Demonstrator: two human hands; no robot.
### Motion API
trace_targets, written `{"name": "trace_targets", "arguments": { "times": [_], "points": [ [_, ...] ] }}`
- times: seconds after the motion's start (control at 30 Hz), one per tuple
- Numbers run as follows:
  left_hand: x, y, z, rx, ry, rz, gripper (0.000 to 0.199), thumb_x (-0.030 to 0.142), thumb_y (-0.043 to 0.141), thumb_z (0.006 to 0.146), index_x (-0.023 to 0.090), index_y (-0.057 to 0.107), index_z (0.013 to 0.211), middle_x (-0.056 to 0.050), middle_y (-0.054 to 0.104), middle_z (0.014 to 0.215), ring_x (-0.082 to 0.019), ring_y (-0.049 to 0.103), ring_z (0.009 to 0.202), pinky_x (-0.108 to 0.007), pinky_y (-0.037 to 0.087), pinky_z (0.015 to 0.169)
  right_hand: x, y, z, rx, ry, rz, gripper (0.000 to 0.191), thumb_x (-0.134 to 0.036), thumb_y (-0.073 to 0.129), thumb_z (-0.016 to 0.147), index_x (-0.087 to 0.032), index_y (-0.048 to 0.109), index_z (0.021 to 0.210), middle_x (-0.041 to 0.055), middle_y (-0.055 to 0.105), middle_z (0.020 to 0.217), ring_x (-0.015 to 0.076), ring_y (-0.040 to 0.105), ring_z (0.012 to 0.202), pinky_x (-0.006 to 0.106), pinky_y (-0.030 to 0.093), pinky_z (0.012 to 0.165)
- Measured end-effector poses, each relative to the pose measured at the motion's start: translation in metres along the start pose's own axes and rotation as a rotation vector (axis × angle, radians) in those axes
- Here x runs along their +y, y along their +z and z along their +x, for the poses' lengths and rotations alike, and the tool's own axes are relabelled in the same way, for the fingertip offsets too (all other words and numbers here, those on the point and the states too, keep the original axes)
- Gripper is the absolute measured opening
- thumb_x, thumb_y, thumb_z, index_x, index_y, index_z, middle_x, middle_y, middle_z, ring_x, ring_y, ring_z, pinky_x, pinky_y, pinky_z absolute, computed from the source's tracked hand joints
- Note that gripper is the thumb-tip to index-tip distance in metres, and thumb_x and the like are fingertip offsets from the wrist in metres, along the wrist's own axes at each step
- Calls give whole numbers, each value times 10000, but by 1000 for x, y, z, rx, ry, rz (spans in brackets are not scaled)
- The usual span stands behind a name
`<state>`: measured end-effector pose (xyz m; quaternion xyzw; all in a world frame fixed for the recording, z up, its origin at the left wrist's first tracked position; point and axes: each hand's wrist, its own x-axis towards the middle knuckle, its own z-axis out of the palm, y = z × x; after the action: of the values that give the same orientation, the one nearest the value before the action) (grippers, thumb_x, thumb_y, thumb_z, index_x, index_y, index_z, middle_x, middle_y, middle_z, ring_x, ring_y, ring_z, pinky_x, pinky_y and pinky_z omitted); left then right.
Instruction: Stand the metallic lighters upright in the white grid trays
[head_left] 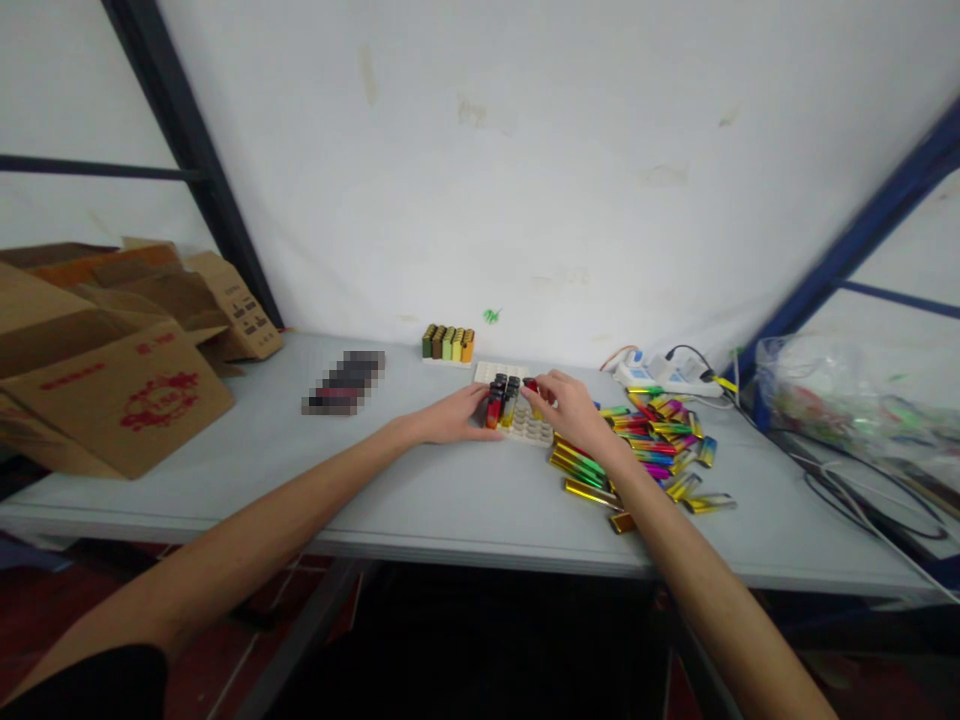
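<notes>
A white slotted tray point(534, 430) lies on the table before me. Several upright lighters with dark tops fill its left side, among them a red one point(493, 410) and a yellow one point(508, 412). My left hand point(456, 415) curls around the tray's left end, thumb at the front and fingers behind, beside the lighters. Over the tray, my right hand point(566, 400) pinches a red lighter point(531, 385) between thumb and fingers; its lower end is hard to make out. A loose pile of shiny multicoloured lighters point(660, 430) spreads right of the tray, partly behind my right forearm.
A block of upright green, yellow and orange lighters point(448, 345) stands near the wall. Open cardboard boxes point(120, 400) occupy the left end, beside a pixelated dark object point(345, 383). At right are a white power strip point(667, 378), cables point(862, 500) and a clear plastic bag point(825, 380).
</notes>
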<state>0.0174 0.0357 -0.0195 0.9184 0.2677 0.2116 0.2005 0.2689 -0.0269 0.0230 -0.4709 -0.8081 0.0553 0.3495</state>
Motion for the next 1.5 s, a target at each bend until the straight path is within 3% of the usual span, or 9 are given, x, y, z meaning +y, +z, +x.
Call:
{"name": "trace_targets", "arguments": {
  "times": [0.17, 0.43, 0.7, 0.83, 1.07, 1.17, 1.3, 1.4, 1.5],
  "points": [
    [-2, 1, 1, -4, 0, 5, 796, 632, 757, 861, 153, 515, 1449, -174, 566, 1460, -344, 538, 1374, -462, 392, 1223, -6, -7, -4, -139, 51, 82, 489, -610, 487, 1040, -203, 648, 823, 14, 673, 671, 169, 570, 614, 274, 384, 633],
    [-1, 1, 1, 4, 22, -17, 736, 639, 748, 863, 174, 553, 1399, -159, 597, 1401, -342, 561, 1331, -471, 415, 1195, -9, 7, -3, -268, -19, 63, 426, -571, 583, 1020, -186, 682, 866, 59, 729, 715, 174, 604, 598, 265, 371, 604],
    [3, 0, 0, 13, 9, -18, 690, 631, 761, 854, 201, 580, 1361, -145, 622, 1367, -349, 580, 1302, -482, 444, 1164, -11, 12, -5, -218, -92, -122, 461, -628, 611, 986, -201, 670, 824, 94, 727, 793, 187, 585, 646, 281, 345, 619],
    [4, -1, 0, 14, 4, -28, 730, 634, 758, 857, 211, 549, 1415, -145, 597, 1433, -351, 556, 1349, -483, 419, 1193, -8, -8, -6, -217, -38, -90, 560, -691, 534, 997, -208, 663, 744, 47, 660, 665, 170, 527, 585, 288, 331, 612],
    [-1, -1, 1, -9, 1, -22, 799, 659, 748, 857, 198, 505, 1463, -150, 556, 1503, -345, 517, 1407, -476, 379, 1230, -4, -66, -11, 66, 99, -142, 580, -623, 419, 1053, -197, 687, 764, 50, 652, 627, 187, 547, 574, 319, 380, 635],
    [0, -2, 2, -14, -5, -8, 800, 672, 736, 863, 193, 502, 1459, -156, 556, 1499, -344, 533, 1388, -476, 389, 1225, -11, -89, -34, -46, 57, -119, 421, -566, 533, 1025, -211, 725, 905, 80, 744, 819, 233, 662, 727, 348, 482, 721],
    [1, -2, 2, -15, 0, 15, 762, 692, 713, 875, 228, 509, 1444, -137, 582, 1467, -333, 556, 1359, -463, 412, 1209, -12, -110, -96, -173, 24, -155, 282, -489, 650, 979, -269, 732, 1134, 112, 749, 1156, 302, 701, 1090, 433, 564, 949],
    [0, -2, 3, -15, -6, 23, 771, 715, 709, 862, 239, 513, 1435, -129, 589, 1457, -336, 561, 1356, -453, 432, 1189, -5, -111, -153, -155, 24, -215, 331, -455, 698, 955, -302, 711, 1249, 131, 698, 1298, 325, 669, 1227, 484, 568, 1043],
    [-2, -1, 4, -10, -6, 23, 788, 732, 705, 852, 230, 516, 1429, -135, 579, 1473, -343, 550, 1370, -449, 413, 1208, 0, -102, -196, -121, 14, -242, 344, -407, 677, 976, -343, 697, 1313, 131, 664, 1347, 323, 666, 1237, 504, 577, 1051]
  ]
}}
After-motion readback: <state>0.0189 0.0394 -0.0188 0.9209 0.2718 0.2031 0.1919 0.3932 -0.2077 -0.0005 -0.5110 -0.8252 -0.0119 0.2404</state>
